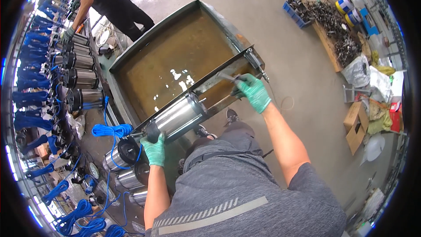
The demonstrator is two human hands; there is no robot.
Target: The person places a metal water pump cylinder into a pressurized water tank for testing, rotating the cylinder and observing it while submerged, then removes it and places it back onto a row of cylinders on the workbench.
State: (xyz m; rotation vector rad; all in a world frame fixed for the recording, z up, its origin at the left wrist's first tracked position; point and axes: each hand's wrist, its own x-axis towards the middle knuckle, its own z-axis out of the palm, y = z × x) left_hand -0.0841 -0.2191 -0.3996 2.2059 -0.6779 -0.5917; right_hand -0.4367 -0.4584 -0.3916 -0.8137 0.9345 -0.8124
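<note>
A shiny steel pump motor (177, 115) lies on its side across a metal frame over the near edge of a water tank (119, 75). A short shaft sticks out of its right end. My left hand (154, 150), in a green glove, grips the dark cap at the motor's left end. To the right of the shaft, my right hand (254, 92), also gloved in green, is closed round a slim grey tool (227, 77). That tool is blurred, so its exact kind does not show. It is apart from the motor.
A blue cable coil (112, 130) lies left of the motor, near more steel motors (129, 177). Rows of motors with blue cables line the left side, where another person (109, 2) works. At right stand a pallet of metal parts (333, 30) and a cardboard box (356, 125).
</note>
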